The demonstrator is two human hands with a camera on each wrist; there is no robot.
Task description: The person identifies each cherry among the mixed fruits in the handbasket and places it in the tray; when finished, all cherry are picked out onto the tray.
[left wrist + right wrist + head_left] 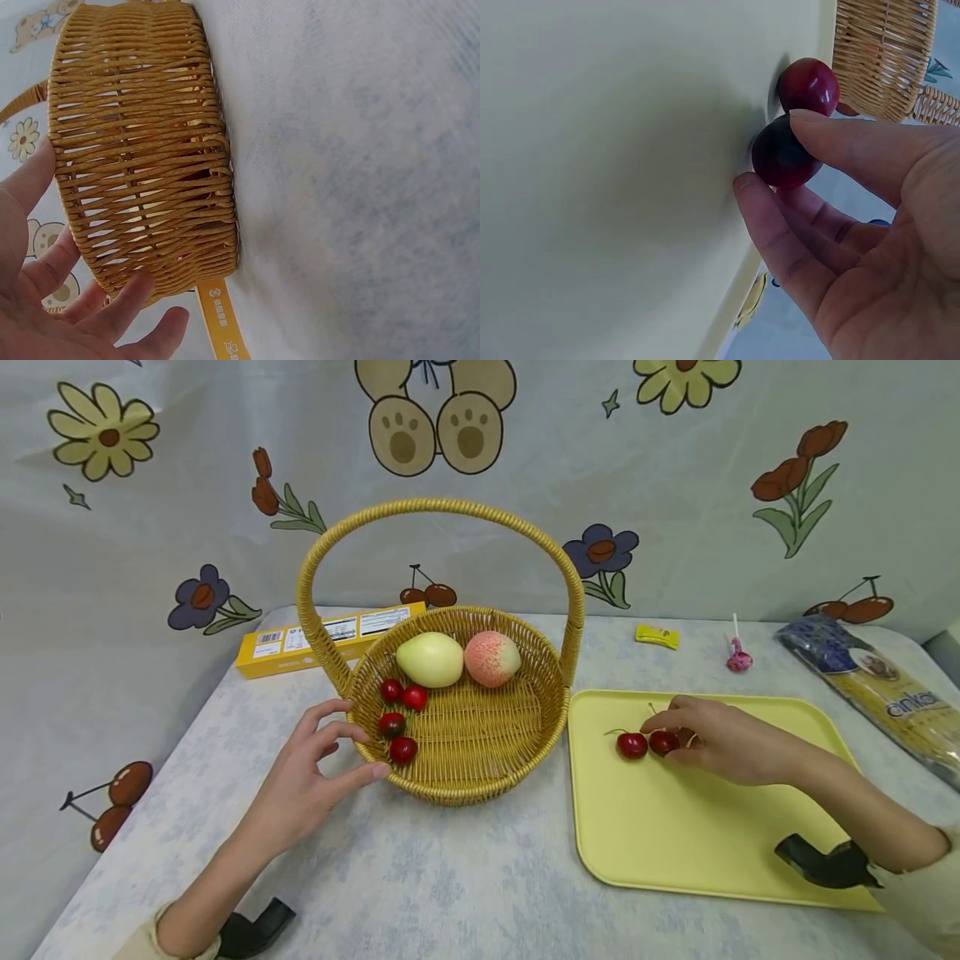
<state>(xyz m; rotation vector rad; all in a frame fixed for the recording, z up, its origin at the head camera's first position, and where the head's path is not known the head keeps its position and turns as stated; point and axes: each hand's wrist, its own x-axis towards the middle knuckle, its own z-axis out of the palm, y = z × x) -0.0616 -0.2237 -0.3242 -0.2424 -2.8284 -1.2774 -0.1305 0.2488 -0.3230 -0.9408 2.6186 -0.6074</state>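
A woven yellow basket (pixel 465 789) with a tall handle (pixel 442 508) stands mid-table. It holds a pale green fruit (pixel 430 659), a peach (pixel 492 657) and several cherries (pixel 397 727). My left hand (pixel 363 737) rests against the basket's left wall (pixel 142 150) with its fingers (pixel 112 307) spread and nearly straight. To the right lies a yellow tray (pixel 675 835). There my right hand (pixel 678 735) pinches a dark cherry (pixel 663 742) (pixel 780 156) between thumb and fingers (pixel 780 232), low on the tray (pixel 615 187). A second, redder cherry (pixel 632 745) (pixel 808 85) lies just left of it.
A long yellow box (pixel 322 639) lies behind the basket on the left. At the back right are a small yellow wrapper (pixel 657 636), a pink lollipop (pixel 738 656) and a pasta packet (pixel 877 689). A flowered cloth hangs behind the table.
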